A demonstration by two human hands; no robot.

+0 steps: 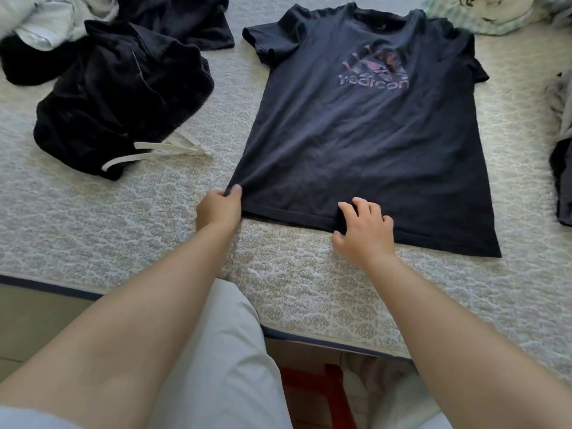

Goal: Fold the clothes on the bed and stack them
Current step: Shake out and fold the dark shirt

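A dark navy T-shirt (365, 128) with a faded pink print lies spread flat, front up, on the patterned bed cover (154, 212), its collar pointing away from me. My left hand (219, 209) pinches the shirt's near left hem corner between thumb and fingers. My right hand (363, 229) rests on the near hem toward the middle, fingers curled over the cloth with the thumb under the edge.
A crumpled black garment with white drawstrings (117, 97) lies to the left, with more dark and pale clothes (55, 20) behind it. Light floral fabric (483, 13) sits at the far right, dark and grey clothing (561, 150) at the right edge. The bed's edge (325, 339) runs near my legs.
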